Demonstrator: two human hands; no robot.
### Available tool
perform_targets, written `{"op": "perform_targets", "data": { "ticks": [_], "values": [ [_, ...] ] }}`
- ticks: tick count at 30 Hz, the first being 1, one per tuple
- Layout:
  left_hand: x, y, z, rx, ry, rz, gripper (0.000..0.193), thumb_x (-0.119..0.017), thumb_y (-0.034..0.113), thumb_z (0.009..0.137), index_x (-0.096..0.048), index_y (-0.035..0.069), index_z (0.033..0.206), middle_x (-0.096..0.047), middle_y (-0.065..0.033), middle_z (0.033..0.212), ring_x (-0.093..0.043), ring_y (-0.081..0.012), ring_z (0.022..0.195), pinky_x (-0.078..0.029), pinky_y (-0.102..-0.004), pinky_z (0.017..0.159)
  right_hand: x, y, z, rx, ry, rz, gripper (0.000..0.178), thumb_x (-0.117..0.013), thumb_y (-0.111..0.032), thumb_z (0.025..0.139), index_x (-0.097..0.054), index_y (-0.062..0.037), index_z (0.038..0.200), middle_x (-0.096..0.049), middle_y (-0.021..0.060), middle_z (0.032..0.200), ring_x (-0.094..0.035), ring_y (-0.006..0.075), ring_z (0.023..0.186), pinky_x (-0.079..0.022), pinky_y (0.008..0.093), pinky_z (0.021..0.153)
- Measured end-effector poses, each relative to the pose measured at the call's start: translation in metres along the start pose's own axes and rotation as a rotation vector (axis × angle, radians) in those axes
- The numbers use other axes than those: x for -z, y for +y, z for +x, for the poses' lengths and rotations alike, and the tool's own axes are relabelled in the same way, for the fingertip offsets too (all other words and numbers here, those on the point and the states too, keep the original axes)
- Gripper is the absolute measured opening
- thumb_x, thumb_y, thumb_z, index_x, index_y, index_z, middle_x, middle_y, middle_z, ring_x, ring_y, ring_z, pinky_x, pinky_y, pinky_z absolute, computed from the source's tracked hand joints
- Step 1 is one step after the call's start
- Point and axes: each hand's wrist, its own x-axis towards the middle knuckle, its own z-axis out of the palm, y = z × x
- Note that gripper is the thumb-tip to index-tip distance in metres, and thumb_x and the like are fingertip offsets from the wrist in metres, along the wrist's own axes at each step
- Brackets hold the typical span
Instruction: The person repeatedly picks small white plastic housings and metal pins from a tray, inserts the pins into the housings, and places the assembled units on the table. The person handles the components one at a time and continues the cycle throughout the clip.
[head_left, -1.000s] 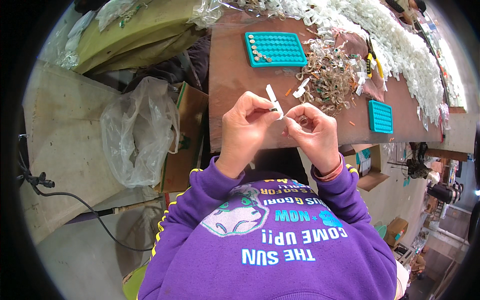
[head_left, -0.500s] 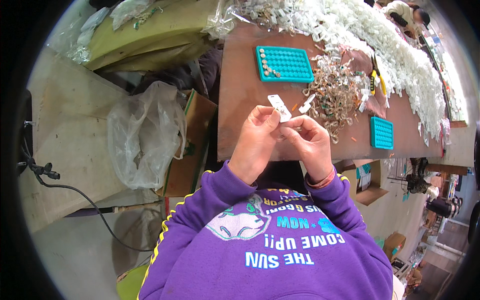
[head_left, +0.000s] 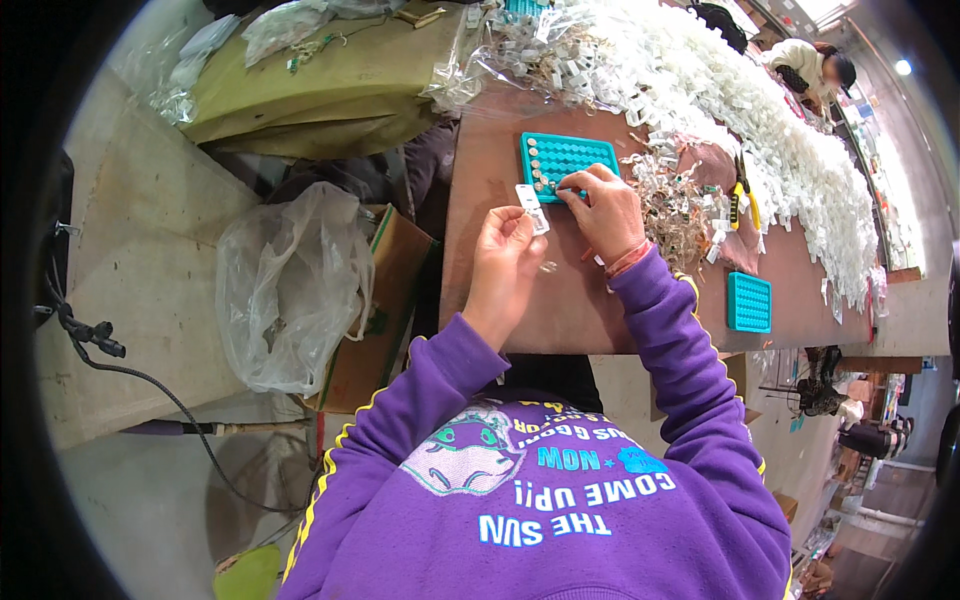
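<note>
Right hand has split off from the left and reached forward, fingertips pinched at the teal tray's near edge. Left hand hangs back nearer the body, pinching a small white strip that points up toward that tray.

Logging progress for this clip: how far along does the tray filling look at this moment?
Early. Done: the teal tray has small round pieces only in its left columns; the other cells look empty. In hand: the right hand reaches onto the tray's near edge, while the left hand pinches a small white strip. Left: most cells, a second teal tray that looks unfilled, and the long heap of white parts.
</note>
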Motion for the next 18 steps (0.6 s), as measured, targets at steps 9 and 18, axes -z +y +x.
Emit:
{"op": "perform_targets", "data": {
  "ticks": [9,18],
  "values": [
    [-0.001,0.002,-0.001,0.02,-0.007,-0.066,0.017,-0.057,0.014,0.098,-0.05,0.007,0.112,-0.062,-0.0111,0.103,-0.056,-0.012,0.08,-0.046,-0.02,0.065,0.004,0.004,0.02,-0.082,-0.014,0.331,0.01,-0.065,-0.004,0.076,-0.066,-0.0076,0.085,-0.065,0.011,0.077,-0.065,0.0274,0.072,-0.052,0.0366,0.065],
    [-0.001,0.004,-0.001,0.04,-0.054,-0.079,0.017,-0.057,0.015,0.098,-0.051,0.007,0.112,-0.062,-0.012,0.103,-0.058,-0.0134,0.081,-0.047,-0.0203,0.066,0.017,0.014,0.036,0.452,-0.298,0.052,0.021,-0.065,-0.002,0.076,-0.067,-0.0078,0.097,-0.061,0.0093,0.088,-0.064,0.03,0.076,-0.053,0.0362,0.066]
  ]
}}
